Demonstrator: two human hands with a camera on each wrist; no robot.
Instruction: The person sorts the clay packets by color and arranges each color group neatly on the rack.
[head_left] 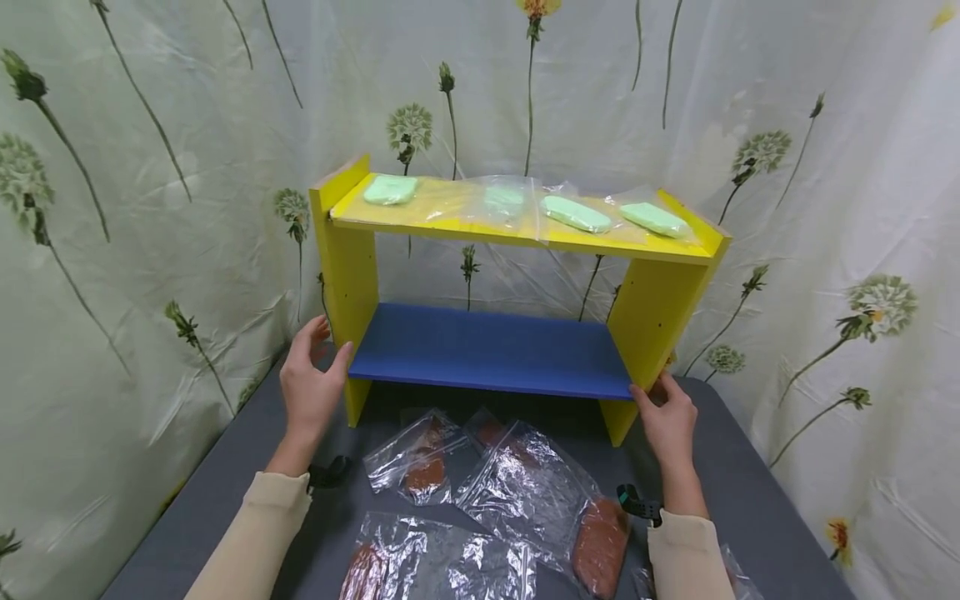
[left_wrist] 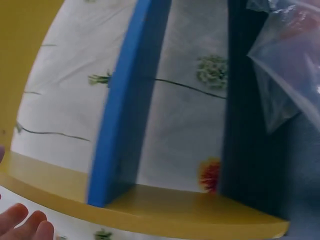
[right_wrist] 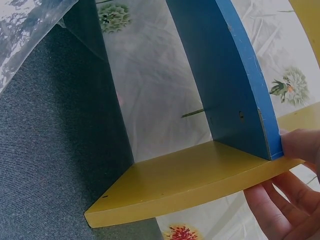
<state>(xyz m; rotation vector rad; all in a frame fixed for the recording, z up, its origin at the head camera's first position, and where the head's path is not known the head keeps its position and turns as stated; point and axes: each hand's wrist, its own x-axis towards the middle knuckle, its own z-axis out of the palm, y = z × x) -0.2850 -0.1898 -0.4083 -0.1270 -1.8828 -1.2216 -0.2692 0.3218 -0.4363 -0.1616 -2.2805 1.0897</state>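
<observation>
A small shelf unit has yellow side panels [head_left: 651, 312] and a blue lower shelf [head_left: 491, 346]. My right hand [head_left: 667, 417] grips the right side panel, thumb at the blue shelf's corner and fingers [right_wrist: 270, 207] along the panel's outer face. At the left side panel [head_left: 352, 283], my left hand [head_left: 311, 383] has its thumb near the front edge. Its relaxed fingers [left_wrist: 37, 225] are spread outside the panel, with a gap showing between them and the wood. On the yellow top shelf [head_left: 450, 218] lie several pale green pieces [head_left: 576, 213] in clear bags.
In front of the unit, clear zip bags [head_left: 525, 492] with reddish-brown pieces [head_left: 600, 546] lie on the dark grey table [head_left: 210, 508]. A flower-printed curtain [head_left: 187, 125] hangs behind and on both sides, close to the table's edges.
</observation>
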